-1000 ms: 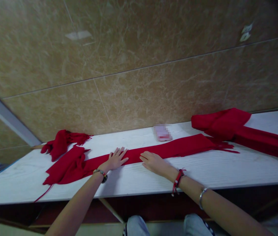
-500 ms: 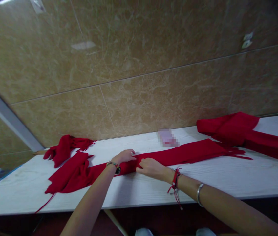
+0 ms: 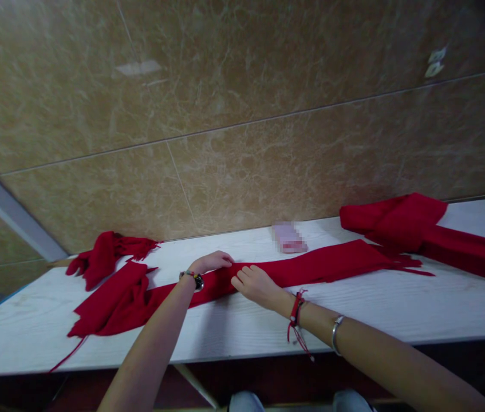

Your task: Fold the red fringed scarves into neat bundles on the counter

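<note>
A long red scarf (image 3: pixel 323 263) lies stretched across the white table, its fringed end to the right and its left end bunched in loose folds. My left hand (image 3: pixel 212 262) is on its far edge, fingers bent and closed at the cloth. At the near edge, a little to the right, my right hand (image 3: pixel 259 287) has its fingers curled over the fabric. Both thumbs are mostly hidden. Between the hands the scarf looks narrow and slightly gathered.
Another red cloth (image 3: pixel 105 257) with fringe lies crumpled at the back left. More folded red fabric (image 3: pixel 401 220) lies at the back right. A pixelated pinkish object (image 3: pixel 288 237) sits near the tiled wall (image 3: pixel 242 171). The white table (image 3: pixel 354 320) has its front edge close to me.
My right hand's fingers have closed down further over the scarf. My left hand stays at the far edge. The whole view has shifted slightly.
</note>
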Motion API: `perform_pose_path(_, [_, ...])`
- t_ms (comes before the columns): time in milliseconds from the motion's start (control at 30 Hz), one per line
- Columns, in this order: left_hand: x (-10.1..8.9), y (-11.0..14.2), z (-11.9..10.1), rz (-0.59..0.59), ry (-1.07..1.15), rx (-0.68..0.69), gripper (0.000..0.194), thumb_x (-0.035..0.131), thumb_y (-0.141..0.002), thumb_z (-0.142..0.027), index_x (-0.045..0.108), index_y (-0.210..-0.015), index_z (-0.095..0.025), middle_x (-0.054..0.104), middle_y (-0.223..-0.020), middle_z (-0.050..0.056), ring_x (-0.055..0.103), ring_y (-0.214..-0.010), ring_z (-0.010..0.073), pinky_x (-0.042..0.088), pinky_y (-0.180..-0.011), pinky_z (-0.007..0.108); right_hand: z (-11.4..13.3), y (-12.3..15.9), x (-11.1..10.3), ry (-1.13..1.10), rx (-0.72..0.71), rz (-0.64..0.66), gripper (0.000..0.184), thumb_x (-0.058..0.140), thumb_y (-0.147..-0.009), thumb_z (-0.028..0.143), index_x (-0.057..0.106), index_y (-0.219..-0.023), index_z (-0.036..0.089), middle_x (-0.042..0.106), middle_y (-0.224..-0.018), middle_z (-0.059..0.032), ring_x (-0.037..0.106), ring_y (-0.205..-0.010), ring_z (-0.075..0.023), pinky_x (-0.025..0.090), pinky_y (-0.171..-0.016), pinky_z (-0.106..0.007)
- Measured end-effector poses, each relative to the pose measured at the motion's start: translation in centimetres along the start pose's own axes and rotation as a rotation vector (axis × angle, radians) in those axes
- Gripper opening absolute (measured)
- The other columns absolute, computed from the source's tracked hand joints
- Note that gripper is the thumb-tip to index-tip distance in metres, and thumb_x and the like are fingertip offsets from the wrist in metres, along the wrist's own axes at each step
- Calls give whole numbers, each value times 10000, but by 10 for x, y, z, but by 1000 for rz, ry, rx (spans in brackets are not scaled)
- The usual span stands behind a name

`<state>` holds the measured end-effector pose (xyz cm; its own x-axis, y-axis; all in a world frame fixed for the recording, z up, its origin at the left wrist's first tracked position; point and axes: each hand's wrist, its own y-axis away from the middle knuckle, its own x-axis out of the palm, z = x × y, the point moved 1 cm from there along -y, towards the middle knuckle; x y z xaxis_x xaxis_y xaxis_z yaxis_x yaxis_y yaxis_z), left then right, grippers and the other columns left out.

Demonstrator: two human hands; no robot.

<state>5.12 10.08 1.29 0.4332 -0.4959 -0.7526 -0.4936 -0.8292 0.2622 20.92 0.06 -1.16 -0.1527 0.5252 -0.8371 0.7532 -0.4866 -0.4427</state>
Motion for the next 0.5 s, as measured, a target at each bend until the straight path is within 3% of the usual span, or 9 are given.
perform_pose_path(300, [-12, 12, -16, -62, 151, -15, 410, 506, -663, -311, 577, -1021, -125, 568, -693, -7, 459, -610, 106, 329, -546, 218, -3, 0, -20, -42, 160, 49, 144, 406, -820, 76, 511, -906, 122, 569, -849, -95, 520, -759, -206, 395, -563, -286])
perform_pose_path(500, [-32, 3, -63, -91, 381, 62, 390, 588, -664, -304, 577, -1026, -158, 608, -790, 6, 518, -700, 112, 374, -616, 222, -29, 15, -56, -126, 435, 49, 239, 324, -849, 88, 477, -1017, 162, 575, -874, -77, 557, -756, -175, 414, -609, -259])
